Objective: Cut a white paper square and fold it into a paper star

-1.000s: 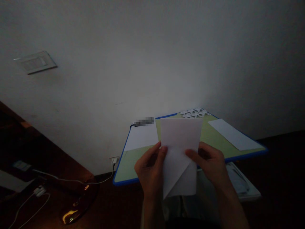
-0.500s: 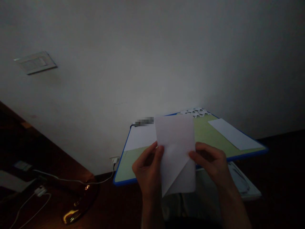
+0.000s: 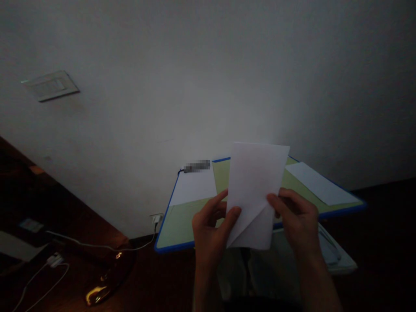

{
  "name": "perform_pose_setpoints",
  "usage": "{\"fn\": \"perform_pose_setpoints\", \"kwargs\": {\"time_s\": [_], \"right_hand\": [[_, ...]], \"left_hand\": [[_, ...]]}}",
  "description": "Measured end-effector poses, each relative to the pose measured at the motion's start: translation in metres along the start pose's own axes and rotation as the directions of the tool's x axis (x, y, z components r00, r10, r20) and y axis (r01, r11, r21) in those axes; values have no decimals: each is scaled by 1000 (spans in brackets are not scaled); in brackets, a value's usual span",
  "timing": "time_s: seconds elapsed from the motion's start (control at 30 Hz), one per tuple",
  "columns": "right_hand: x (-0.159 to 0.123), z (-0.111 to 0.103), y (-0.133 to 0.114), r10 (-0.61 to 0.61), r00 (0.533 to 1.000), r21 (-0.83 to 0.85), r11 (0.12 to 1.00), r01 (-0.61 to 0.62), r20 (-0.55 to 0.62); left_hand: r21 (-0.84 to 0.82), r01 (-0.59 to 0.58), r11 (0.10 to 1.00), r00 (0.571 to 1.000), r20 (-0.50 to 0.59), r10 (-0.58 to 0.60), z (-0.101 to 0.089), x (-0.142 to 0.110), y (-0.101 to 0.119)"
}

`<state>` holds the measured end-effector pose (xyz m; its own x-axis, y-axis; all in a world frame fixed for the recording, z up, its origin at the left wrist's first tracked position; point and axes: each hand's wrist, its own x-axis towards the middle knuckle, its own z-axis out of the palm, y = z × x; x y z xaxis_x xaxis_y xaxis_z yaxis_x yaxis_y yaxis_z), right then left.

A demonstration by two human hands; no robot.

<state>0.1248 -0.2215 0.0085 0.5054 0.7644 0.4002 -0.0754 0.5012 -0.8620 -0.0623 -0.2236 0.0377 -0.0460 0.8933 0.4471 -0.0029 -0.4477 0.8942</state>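
Observation:
A white sheet of paper (image 3: 255,182) is held up in front of me, with a diagonal fold across its lower part. My left hand (image 3: 212,229) pinches its left edge, thumb on the near face and fingers behind. On the other edge my right hand (image 3: 297,216) grips the paper the same way, close to the upper end of the diagonal fold. The paper tilts a little to the right and hides part of the table behind it.
Behind the paper stands a green table (image 3: 177,225) with a blue rim. White paper (image 3: 193,188) lies on its left side, a white strip (image 3: 320,182) on its right. A socket with a plug (image 3: 156,219) and a switch plate (image 3: 52,86) are on the wall (image 3: 201,86).
Both hands have moved the paper right and slightly up, and it now leans to the right. The small folded white pieces at the table's back are now hidden behind it.

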Motion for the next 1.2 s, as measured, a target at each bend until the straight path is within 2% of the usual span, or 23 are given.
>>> {"fn": "perform_pose_setpoints", "kwargs": {"time_s": [0.23,0.5,0.63,0.7,0.77,0.87,1.0,1.2], "right_hand": [[0,4,-1,15,994,37,999,-11,-108],[1,4,-1,13,998,42,999,-11,-60],[-2,7,-7,129,988,134,981,-139,83],[-5,10,-10,223,963,161,956,-246,153],[-8,12,-12,298,938,175,928,-328,175],[-10,15,-9,340,931,199,911,-361,131],[-9,20,-3,332,943,253,911,-327,24],[-9,27,-1,335,942,310,898,-311,-24]], "left_hand": [[79,-30,996,999,-30,33,2,0,7],[139,-59,989,992,-102,73,2,1,2],[146,-64,987,992,-101,79,4,0,3],[134,-66,989,993,-88,78,6,0,4],[111,-66,992,994,-74,75,7,0,6],[52,-55,997,998,-23,56,8,-1,9],[-29,-13,999,995,99,16,8,-1,10],[-114,8,993,999,50,-2,10,0,8]]}}
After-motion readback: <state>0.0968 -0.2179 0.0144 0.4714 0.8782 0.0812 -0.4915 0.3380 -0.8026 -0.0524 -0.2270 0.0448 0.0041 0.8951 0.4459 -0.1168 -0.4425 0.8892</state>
